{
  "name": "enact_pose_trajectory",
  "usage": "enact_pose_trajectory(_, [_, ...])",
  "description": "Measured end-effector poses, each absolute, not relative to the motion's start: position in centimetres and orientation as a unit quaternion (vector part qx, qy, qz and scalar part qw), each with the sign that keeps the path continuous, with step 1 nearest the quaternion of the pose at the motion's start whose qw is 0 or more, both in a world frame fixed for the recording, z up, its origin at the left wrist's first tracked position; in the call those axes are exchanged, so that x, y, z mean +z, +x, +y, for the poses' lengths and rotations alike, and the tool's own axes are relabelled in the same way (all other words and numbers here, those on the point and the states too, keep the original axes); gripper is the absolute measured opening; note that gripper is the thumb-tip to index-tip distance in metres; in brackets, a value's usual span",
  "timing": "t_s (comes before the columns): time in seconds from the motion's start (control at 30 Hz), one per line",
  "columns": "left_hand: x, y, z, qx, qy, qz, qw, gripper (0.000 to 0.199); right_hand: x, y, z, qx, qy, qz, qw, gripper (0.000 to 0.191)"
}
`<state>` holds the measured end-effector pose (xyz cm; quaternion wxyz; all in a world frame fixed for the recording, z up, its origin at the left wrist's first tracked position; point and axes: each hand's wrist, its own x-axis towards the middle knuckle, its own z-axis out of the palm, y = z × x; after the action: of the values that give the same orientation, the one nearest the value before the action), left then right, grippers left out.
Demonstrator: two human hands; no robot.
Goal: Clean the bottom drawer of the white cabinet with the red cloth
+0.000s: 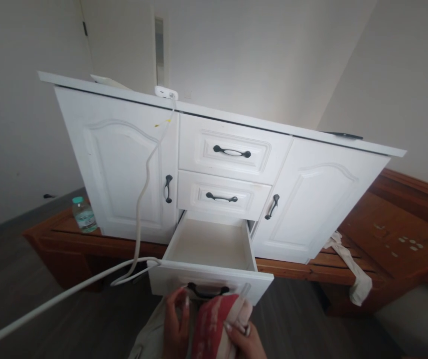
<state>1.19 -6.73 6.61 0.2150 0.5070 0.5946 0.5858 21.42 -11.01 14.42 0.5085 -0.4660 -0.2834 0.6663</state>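
Currently: left hand and right hand each grip one red-and-cream cloth, just before the open bottom drawer, whose inside is bare. Cabinet: three drawers, two doors. One bottle stands on the wooden platform; grey floor, white walls.

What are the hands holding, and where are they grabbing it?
Both hands hold a bunched red and beige cloth. The left hand grips its left edge, and the right hand pinches its upper right part, just in front of the open drawer.
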Motion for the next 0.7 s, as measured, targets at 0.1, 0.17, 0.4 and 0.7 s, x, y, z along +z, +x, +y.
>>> enact_pose_trajectory(0.1, [5.2, 1.0, -5.6, 0.461, 0.528, 0.618, 0.357, 0.041, 19.1, 23.0, -8.8, 0.546, -0.534, -0.365, 0.532, 0.05])
enact_pose_trajectory(0.17, [4.9, 1.5, -4.9, 0.344, 0.595, 0.614, 0.389, 0.038, 22.8, 23.6, -6.8, 0.411, -0.582, -0.45, 0.539, 0.044])
enact_pose_trajectory(0.4, [5.6, 2.5, -4.7, 0.223, 0.685, 0.597, 0.354, 0.025, 29.5, 17.4, 6.1, -0.059, -0.482, -0.775, 0.405, 0.041])
enact_pose_trajectory(0.7, [5.0, 1.9, -4.4, 0.227, 0.678, 0.606, 0.35, 0.028, 22.8, 7.4, 18.6, 0.1, -0.47, -0.861, 0.165, 0.018])
